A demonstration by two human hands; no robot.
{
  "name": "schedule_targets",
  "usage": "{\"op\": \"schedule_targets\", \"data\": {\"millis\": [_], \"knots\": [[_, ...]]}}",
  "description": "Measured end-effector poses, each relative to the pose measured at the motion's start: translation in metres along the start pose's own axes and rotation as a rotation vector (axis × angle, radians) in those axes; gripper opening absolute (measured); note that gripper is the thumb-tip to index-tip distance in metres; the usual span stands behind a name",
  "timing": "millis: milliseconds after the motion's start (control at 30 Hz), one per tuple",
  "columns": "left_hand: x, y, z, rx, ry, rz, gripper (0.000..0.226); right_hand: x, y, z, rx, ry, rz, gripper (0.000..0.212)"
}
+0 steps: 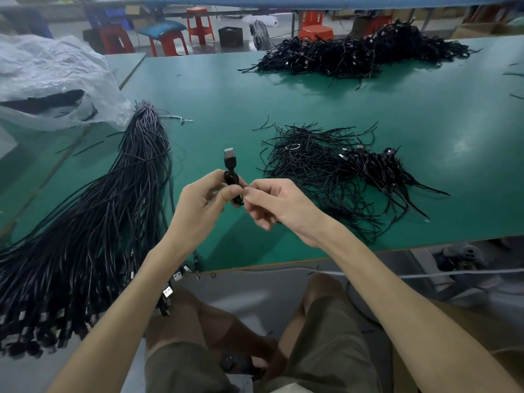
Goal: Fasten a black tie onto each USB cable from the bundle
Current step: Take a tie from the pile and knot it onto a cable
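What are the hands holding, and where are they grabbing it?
A black USB cable. The left hand grips it just below the plug, where it loops; the right hand pinches it at the same spot.

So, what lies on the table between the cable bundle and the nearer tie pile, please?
Only bare table, per the head view; left hand and right hand hold a USB cable above it.

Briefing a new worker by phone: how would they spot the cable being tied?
Above the green table, near its front edge, the left hand and right hand meet. They pinch one looped USB cable, silver plug sticking up, apart from the bundle lying left.
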State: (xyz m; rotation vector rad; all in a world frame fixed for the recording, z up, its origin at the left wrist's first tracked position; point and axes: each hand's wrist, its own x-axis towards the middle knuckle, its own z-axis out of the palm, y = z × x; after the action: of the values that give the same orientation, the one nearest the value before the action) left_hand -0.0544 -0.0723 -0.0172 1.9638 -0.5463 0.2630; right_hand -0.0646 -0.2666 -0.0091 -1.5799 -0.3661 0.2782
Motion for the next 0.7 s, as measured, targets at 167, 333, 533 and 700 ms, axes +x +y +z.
{"op": "schedule_targets", "data": {"millis": [167, 333, 533, 700], "knots": [[0.004, -0.001, 0.002, 0.206, 0.038, -0.069, 0.036, 0.003, 0.001, 0.004, -0.261, 0.085, -0.113, 0.027], [0.013, 0.003, 0.003, 0.336, -0.064, -0.247, 0.045, 0.002, 0.007, 0.001, -0.943, 0.211, -0.365, 0.023], [0.024, 0.008, -0.008, 0.074, -0.313, -0.578, 0.050, -0.005, 0.024, 0.006, -1.337, 0.246, -0.662, 0.015], [0.011, 0.003, -0.010, -0.094, -0.290, -0.456, 0.029, -0.010, 0.029, 0.005, -1.230, 0.320, -0.558, 0.017]]}}
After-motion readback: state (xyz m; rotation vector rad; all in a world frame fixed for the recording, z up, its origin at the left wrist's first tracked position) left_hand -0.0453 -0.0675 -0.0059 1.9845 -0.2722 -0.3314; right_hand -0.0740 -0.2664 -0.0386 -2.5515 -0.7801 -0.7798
